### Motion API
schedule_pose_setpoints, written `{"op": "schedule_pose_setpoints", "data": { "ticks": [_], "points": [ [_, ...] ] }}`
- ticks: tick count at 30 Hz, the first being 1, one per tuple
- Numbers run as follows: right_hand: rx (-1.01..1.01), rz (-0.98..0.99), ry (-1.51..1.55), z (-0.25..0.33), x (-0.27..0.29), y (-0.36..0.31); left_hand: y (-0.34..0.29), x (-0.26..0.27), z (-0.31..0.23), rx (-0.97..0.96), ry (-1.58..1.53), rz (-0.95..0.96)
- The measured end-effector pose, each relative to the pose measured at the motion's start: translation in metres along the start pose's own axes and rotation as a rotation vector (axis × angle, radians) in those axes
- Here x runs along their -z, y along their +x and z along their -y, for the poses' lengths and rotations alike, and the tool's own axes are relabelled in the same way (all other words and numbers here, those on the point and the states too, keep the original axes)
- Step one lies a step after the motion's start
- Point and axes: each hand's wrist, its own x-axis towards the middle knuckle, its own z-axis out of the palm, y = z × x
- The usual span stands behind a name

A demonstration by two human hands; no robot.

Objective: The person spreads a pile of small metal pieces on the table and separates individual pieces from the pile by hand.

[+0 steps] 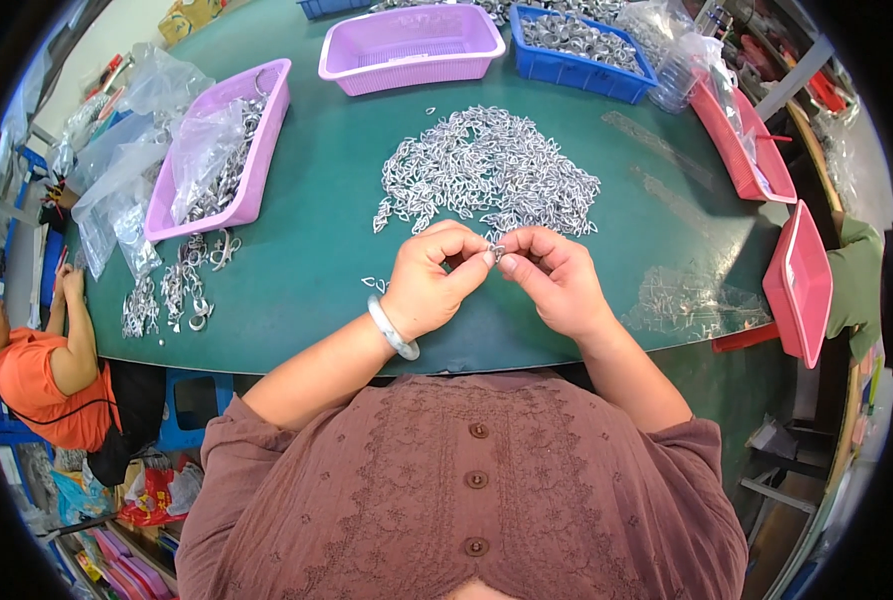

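Note:
My left hand (428, 282) and my right hand (564, 284) meet near the table's front edge, both pinching with thumb and forefinger. Between the fingertips is a small silvery metal link (497, 251), partly covered; whether it is one piece or two joined, I cannot tell. Just beyond my hands lies a wide heap of small pointed-oval metal links (486, 165). A few loose links (374, 284) rest on the green table (326, 200) beside my left hand. A pale bangle circles my left wrist.
At the left, a lilac basket (268, 150) holds metal parts and a plastic bag; metal pieces (188, 285) lie below it. Another lilac basket (411, 78) and a blue bin (576, 77) stand at the back. Red trays (804, 285) line the right edge. A co-worker (56, 380) sits far left.

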Motion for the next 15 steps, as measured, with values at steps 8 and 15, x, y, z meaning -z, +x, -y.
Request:
{"op": "schedule_pose_setpoints", "data": {
  "ticks": [8, 15],
  "points": [
    [0.034, -0.046, -0.047, -0.0001, -0.0033, -0.0003, -0.0016, 0.0014, 0.0064, 0.095, -0.088, 0.050],
    [0.059, -0.098, -0.078, 0.0024, -0.0035, 0.0007, -0.0014, 0.0036, 0.0044, 0.017, 0.038, 0.053]
  ]
}}
